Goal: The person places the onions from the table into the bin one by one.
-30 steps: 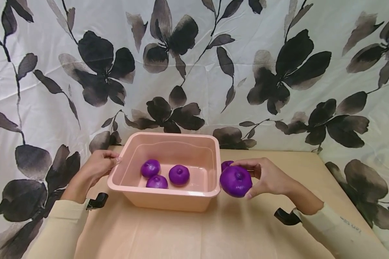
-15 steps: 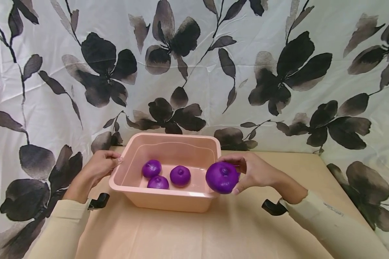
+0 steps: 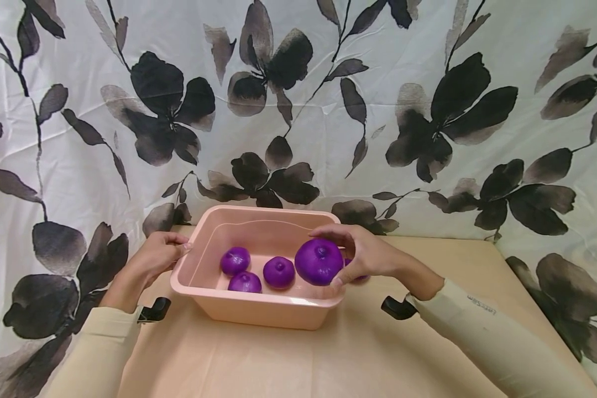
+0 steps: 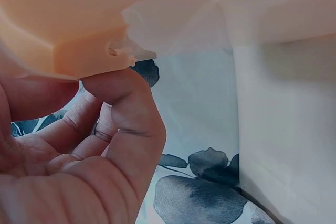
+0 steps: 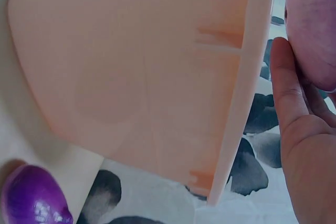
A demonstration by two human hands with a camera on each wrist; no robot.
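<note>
My right hand (image 3: 373, 253) grips a large purple onion (image 3: 319, 262) between thumb and fingers, above the right part of a pink plastic tub (image 3: 258, 311). In the right wrist view the held onion (image 5: 315, 30) shows at the edge, beside the tub's rim. Three purple onions lie on the tub's floor: one at the back left (image 3: 235, 261), another in front of it (image 3: 245, 282) and a third near the middle (image 3: 279, 272). My left hand (image 3: 159, 257) pinches the tub's left rim with thumb and index finger.
Outside the tub on its right, another purple onion (image 5: 37, 198) rests on the table (image 3: 298, 365), mostly hidden behind my right hand in the head view. A white curtain (image 3: 348, 149) with dark flowers hangs behind the table.
My right hand has carried the onion left, from beside the tub's right wall to above its inside. The left hand stays on the rim.
</note>
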